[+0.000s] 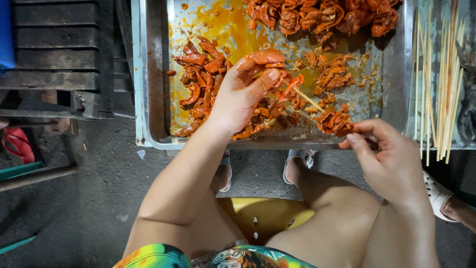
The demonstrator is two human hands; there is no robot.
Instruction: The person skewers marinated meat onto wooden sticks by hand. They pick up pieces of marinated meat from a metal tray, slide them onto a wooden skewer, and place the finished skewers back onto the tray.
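The left hand (pixel 243 94) hovers over the middle of a large metal tray (pixel 153 99), its thumb and fingers pinched shut on a red, sauce-coated piece of meat (pixel 267 57), with another strip pressed just under the thumb. That piece sits right at the pointed end of a thin bamboo skewer (pixel 308 100), which runs diagonally down to the right toward the right hand (pixel 386 159). The right hand is curled closed near the tray's near right edge, gripping the lower part of the skewer where a cluster of threaded meat (pixel 336 121) is already bunched; holding it there, close to the load, looks like a way to keep the stick steady while the bare tip stays free to pierce. The tray lies on the floor in front of the seated person, so both hands work directly above it and any dripping sauce falls back inside. Loose marinated pieces (pixel 198 74) lie heaped under and to the left of the left hand, within easy reach, while a further heap (pixel 317 17) sits along the far edge, with orange sauce pooled between. A bundle of spare skewers (pixel 441 94) rests on a second tray on the right, beside the right hand. The person's knees flank a yellow stool (pixel 263 216).
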